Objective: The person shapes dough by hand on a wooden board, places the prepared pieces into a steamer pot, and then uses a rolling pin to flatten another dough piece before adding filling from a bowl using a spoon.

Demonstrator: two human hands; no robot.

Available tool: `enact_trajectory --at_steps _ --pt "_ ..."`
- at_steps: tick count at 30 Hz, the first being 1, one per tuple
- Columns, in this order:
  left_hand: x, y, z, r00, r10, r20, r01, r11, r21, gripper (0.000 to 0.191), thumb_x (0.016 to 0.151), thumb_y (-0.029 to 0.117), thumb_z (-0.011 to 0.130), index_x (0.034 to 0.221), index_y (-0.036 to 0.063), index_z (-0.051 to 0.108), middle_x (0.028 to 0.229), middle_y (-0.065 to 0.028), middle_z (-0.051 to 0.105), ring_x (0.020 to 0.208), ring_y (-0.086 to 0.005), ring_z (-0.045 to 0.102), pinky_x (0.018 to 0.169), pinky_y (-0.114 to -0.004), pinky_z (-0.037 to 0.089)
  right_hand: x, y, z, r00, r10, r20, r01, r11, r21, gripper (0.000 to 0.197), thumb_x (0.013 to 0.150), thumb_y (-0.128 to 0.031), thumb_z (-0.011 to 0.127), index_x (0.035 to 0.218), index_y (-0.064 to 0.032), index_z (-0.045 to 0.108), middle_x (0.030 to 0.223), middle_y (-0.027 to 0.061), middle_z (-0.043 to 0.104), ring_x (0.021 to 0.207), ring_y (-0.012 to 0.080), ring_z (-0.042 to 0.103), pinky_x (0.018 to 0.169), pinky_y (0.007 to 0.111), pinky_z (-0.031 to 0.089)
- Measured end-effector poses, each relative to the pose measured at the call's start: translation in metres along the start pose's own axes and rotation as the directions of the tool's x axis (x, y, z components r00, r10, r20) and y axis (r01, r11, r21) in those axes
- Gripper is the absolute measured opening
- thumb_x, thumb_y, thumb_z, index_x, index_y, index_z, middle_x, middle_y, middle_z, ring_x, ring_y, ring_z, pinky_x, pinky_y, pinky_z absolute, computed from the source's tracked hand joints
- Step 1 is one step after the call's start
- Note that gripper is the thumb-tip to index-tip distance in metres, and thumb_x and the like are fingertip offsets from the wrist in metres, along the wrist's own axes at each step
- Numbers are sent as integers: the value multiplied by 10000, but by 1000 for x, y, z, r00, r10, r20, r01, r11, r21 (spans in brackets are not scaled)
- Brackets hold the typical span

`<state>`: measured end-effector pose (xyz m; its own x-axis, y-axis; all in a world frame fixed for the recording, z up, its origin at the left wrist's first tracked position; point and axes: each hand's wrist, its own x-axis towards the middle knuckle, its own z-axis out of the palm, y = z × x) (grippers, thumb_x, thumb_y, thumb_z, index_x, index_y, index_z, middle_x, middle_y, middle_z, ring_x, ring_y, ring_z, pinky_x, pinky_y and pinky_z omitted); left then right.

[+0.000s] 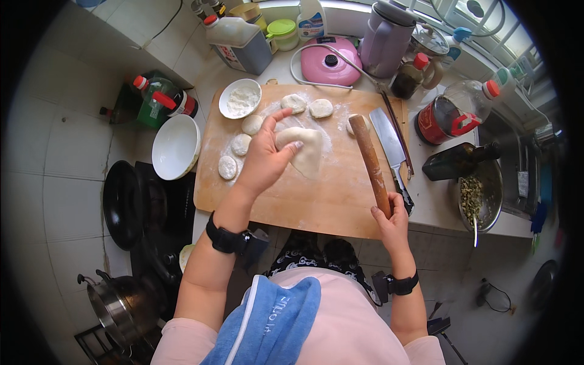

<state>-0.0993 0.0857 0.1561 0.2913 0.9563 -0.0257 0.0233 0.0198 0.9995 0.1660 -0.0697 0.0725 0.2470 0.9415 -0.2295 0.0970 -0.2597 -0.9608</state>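
Pinched between thumb and fingers of my left hand [269,159] is a thin sheet of dough [306,153], hanging over the wooden board [292,205]. My right hand [393,219] grips the near end of a wooden rolling pin [370,164], which points away from me. The pin's far end partly covers one dough round [351,125]. Floured dough rounds [227,168] lie along the board's left side, and two more [321,108] are near its back edge. A white bowl of flour [242,99] sits at the board's back left corner.
Right of the pin lies a cleaver [388,137], beside dark chopsticks [397,123]. A steel bowl of chopped filling [490,200] and a dark bottle [456,162] stand farther right. An empty white bowl [175,147] is at left, near a black pan [121,205]. Behind sits a pink appliance [331,59].
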Motion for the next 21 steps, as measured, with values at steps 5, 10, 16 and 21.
enact_trajectory --at_steps 5,10,16,21 --pt "47 -48 -29 997 -77 -16 78 986 150 532 902 -9 601 1393 4 398 1209 -143 625 1040 -177 633 878 -284 511 -7 5 -16 994 -59 -94 56 998 -42 299 853 -66 672 1104 -26 514 962 -3 510 868 78 478 791 222 416" --pt "42 -100 -25 992 51 112 -121 550 827 639 871 211 664 1437 106 387 1481 -197 380 1374 -390 345 1118 -454 320 -7 8 -17 990 -50 -132 36 993 -110 292 846 -61 676 1091 -25 520 934 -9 520 851 77 483 773 223 420" --pt "50 -116 6 944 -173 280 -229 266 936 660 937 486 511 1529 334 260 1628 -107 68 1491 -358 41 1141 -636 74 -3 -3 0 995 -8 -103 -10 985 -173 307 826 -68 702 1074 -8 531 964 65 564 899 151 528 833 279 448" --pt "55 -130 22 988 -96 119 -89 266 960 664 947 535 450 1538 311 247 1632 -116 37 1487 -394 20 1134 -650 34 -10 1 18 996 -24 -89 4 976 -216 311 829 -78 706 1083 -15 536 981 64 559 898 157 530 831 287 449"
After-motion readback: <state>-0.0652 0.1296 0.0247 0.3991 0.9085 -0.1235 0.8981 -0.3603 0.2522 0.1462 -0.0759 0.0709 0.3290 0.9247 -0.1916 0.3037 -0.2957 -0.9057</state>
